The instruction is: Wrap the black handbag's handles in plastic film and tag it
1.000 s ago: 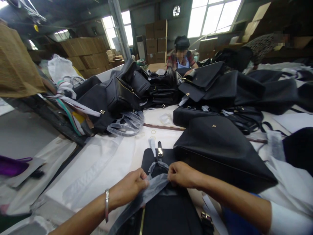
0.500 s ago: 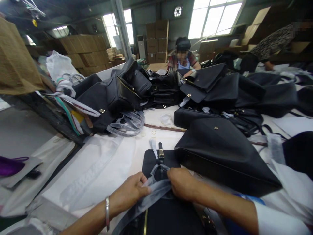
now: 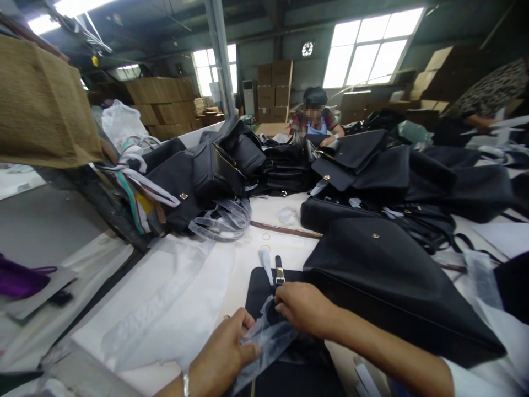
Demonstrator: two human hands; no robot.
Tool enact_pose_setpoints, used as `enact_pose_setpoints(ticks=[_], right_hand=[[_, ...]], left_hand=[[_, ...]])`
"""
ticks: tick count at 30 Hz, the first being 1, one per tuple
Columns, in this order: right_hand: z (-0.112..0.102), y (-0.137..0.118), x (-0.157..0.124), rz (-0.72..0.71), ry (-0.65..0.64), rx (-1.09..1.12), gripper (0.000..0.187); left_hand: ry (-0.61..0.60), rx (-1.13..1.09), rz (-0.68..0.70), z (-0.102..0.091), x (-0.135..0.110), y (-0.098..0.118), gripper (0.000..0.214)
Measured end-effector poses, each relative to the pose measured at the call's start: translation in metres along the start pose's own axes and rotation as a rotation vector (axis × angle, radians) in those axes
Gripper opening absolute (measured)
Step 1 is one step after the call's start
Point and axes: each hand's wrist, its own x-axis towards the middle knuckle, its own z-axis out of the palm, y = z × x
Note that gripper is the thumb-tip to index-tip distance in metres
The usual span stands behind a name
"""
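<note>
A black bag lies in front of me, with a strap and gold buckle at its far end. Across it runs a clear plastic strip, loosely crumpled. My left hand, a silver bangle on its wrist, pinches the strip between thumb and fingers at the bag's left side. The fingers of my right hand are closed on the strip's far end, just below the buckle; their tips are partly hidden. A white wrapped tag sticks out beside the buckle.
A large black bag lies close on the right. Piled black bags line the back. Clear plastic strips sit left of centre, near a plastic sheet. Across the table a person works; another person's hand shows far right.
My right hand has moved up along the bag to just below the buckle, with the plastic strip. My left hand still pinches the strip. The view has tilted up a little.
</note>
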Motion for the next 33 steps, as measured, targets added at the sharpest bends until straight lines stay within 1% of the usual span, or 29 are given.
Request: enact_pose_setpoints(ticks=[2, 5, 9, 14, 19, 23, 26, 30, 33], right_hand=[[0.004, 0.001, 0.007, 0.001, -0.017, 0.141, 0.021], [0.018, 0.002, 0.017, 0.013, -0.040, 0.322, 0.019], [0.033, 0.004, 0.026, 0.051, -0.047, 0.438, 0.016], [0.036, 0.005, 0.025, 0.111, -0.035, 0.383, 0.011], [0.036, 0.004, 0.022, 0.137, -0.039, 0.317, 0.013], [0.038, 0.007, 0.025, 0.138, -0.094, 0.348, 0.011], [0.040, 0.010, 0.028, 0.158, -0.147, 0.386, 0.008], [0.043, 0.010, 0.030, 0.199, -0.184, 0.405, 0.008], [0.048, 0.009, 0.032, 0.210, -0.197, 0.393, 0.009]], left_hand=[[-0.003, -0.011, -0.004, 0.000, 0.001, -0.001, 0.019], [-0.029, -0.026, -0.019, 0.000, 0.002, -0.004, 0.021], [-0.065, -0.059, -0.030, 0.000, 0.001, -0.004, 0.022], [-0.069, 0.005, -0.007, -0.001, -0.003, 0.004, 0.022], [-0.050, 0.098, 0.046, -0.002, -0.007, 0.001, 0.035], [-0.020, 0.209, 0.052, -0.006, -0.014, -0.006, 0.044], [0.001, 0.257, 0.086, -0.012, -0.021, -0.012, 0.046], [0.059, 0.259, 0.121, -0.018, -0.031, -0.025, 0.044], [0.127, 0.208, 0.109, -0.019, -0.040, -0.042, 0.044]])
